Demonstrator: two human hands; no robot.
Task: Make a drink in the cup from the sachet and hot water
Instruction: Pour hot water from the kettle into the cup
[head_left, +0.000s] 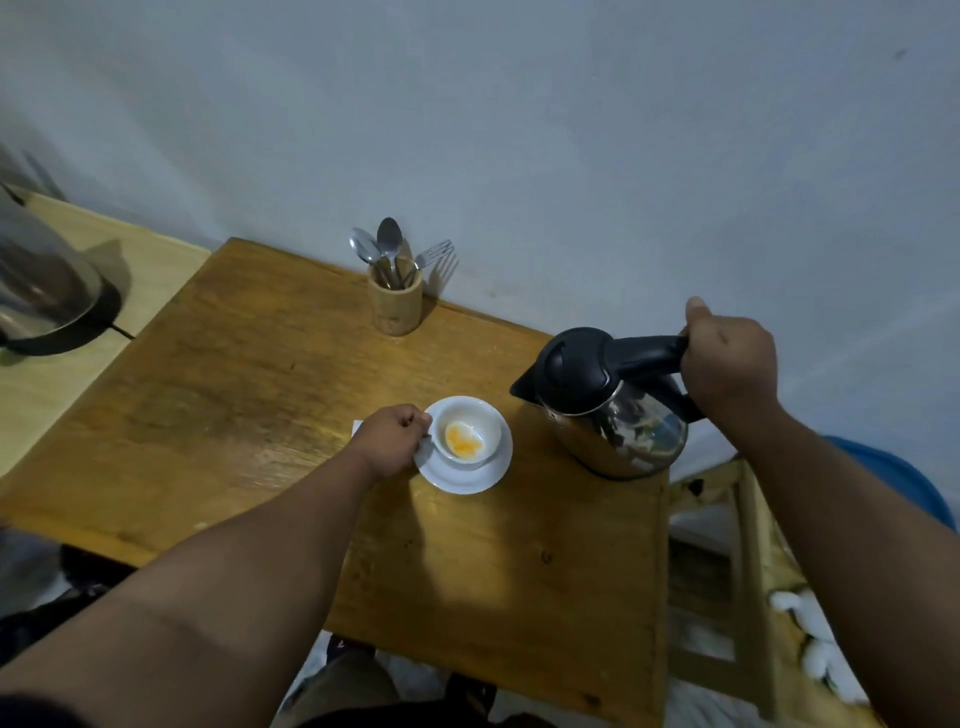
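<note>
Already, on the brown wooden bench (249, 384), the steel kettle with black lid (613, 410) is gripped at its handle by the right hand (727, 364). Orange powder is seen inside the white ceramic cup (467, 434), steadied by the clenched left hand (392, 439); pouring and stirring are judged left. Spoons wait in a wooden holder (395, 304), well apart.

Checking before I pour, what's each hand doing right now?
Left hand: closed on the cup handle.
Right hand: closed on the flask handle.

Home kitchen corner: wooden table (249, 395), cutlery holder (395, 306), kettle (613, 415).
</note>
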